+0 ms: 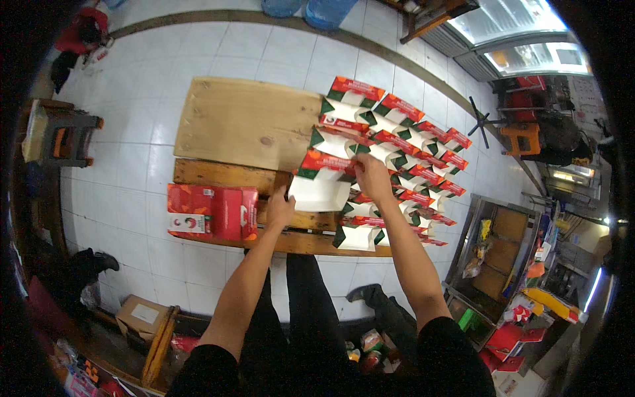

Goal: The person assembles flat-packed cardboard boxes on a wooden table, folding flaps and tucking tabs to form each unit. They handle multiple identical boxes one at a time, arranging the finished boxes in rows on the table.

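Between my hands is an open paperboard carton, white inside, with a red and green flap standing along its far side. My left hand is closed on the carton's left edge, its thumb by the rim. At the far right corner my right hand grips the carton near the flap; its fingertips are partly hidden. Right of it stand rows of similar open cartons, packed closely, with white insides and red flaps. To the left lies a pile of flat red cartons on the wooden table.
A pale wooden board covers the table's far left part. An orange stool and a grey stool stand on the tiled floor. Blue water jugs sit at the far side. Another person is at the far left.
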`<state>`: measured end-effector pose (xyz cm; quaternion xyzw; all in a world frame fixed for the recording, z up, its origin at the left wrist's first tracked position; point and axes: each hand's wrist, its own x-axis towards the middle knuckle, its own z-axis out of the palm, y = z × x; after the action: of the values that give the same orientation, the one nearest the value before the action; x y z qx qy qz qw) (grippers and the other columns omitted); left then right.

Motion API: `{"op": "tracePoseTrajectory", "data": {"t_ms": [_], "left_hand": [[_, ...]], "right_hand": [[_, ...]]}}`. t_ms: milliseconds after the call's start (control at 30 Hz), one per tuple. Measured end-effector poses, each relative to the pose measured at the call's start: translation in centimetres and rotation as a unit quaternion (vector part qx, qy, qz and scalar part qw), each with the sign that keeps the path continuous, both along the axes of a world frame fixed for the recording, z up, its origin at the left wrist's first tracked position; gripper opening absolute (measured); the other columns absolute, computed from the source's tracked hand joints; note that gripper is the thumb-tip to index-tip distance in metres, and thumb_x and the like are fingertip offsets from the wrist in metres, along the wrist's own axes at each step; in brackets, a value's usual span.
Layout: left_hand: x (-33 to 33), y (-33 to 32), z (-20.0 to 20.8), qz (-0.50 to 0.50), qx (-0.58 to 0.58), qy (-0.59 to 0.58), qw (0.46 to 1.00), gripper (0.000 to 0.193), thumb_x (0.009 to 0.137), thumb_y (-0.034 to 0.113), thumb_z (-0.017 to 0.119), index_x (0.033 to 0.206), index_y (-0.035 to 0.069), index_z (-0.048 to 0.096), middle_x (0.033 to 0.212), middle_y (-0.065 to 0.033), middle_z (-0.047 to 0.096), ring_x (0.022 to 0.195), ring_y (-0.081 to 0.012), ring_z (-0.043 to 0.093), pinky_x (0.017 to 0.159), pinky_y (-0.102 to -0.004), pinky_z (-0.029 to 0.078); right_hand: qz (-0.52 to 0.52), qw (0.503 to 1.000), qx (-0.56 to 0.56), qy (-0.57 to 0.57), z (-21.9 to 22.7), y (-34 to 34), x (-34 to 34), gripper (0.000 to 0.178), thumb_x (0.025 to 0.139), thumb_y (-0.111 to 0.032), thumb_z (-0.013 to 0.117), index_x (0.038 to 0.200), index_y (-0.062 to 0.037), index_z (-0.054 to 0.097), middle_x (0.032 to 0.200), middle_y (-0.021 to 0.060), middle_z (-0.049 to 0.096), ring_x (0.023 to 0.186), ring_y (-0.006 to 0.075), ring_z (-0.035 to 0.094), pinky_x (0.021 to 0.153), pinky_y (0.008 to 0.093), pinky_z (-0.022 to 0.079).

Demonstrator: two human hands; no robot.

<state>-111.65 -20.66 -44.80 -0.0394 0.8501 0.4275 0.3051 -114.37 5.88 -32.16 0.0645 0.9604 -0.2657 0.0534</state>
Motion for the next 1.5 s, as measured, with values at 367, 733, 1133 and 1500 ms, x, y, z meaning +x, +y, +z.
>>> {"op": "tracePoseTrajectory", "data": {"t_ms": [367,733,1133,1500], "left_hand": [[0.2,0.2,-2.3,0.081,0.021,0.074,0.994,0.045,0.092,0.017,0.065,0.133,-0.001,0.056,0.134,-0.023,0.058,0.121,-0.0407,0.056,0.102,-0.0447,0.047],[6.4,-14.8,1.0,0.158,-0.205,0.163,0.952,0.051,0.083,0.012,0.072,0.126,-0.004,0.049,0.123,-0.0259,0.054,0.119,-0.0448,0.05,0.104,-0.0532,0.04],[7.4,-14.8,-4.5,0.066,-0.276,0.153,0.946,0.075,0.086,0.028,0.071,0.147,-0.001,0.037,0.145,-0.0305,0.045,0.132,-0.0485,0.045,0.108,-0.0507,0.042],[7.9,-15.7,2.9,0.103,-0.197,0.146,0.964,0.04,0.095,0.006,0.054,0.135,0.0,0.053,0.128,-0.0253,0.062,0.114,-0.0385,0.063,0.091,-0.047,0.052]], "right_hand": [[-0.067,0.997,0.033,0.022,-4.8,2.5,-2.3,0.025,0.086,-0.007,0.065,0.111,-0.0046,0.067,0.114,0.0193,0.067,0.105,0.0404,0.064,0.088,0.0467,0.053],[-0.074,0.951,-0.264,-0.147,-11.3,-16.0,7.7,0.031,0.086,-0.009,0.067,0.116,0.0002,0.065,0.101,0.0205,0.07,0.093,0.0337,0.069,0.084,0.0409,0.054],[-0.206,0.889,-0.326,-0.245,-21.5,-28.1,10.6,0.032,0.084,-0.02,0.077,0.103,0.0014,0.062,0.094,0.0153,0.071,0.085,0.023,0.069,0.075,0.035,0.054],[-0.202,0.909,-0.34,-0.133,-16.2,-27.4,10.4,0.023,0.086,-0.014,0.075,0.103,-0.002,0.066,0.095,0.0088,0.071,0.085,0.0176,0.067,0.077,0.0313,0.052]]}}
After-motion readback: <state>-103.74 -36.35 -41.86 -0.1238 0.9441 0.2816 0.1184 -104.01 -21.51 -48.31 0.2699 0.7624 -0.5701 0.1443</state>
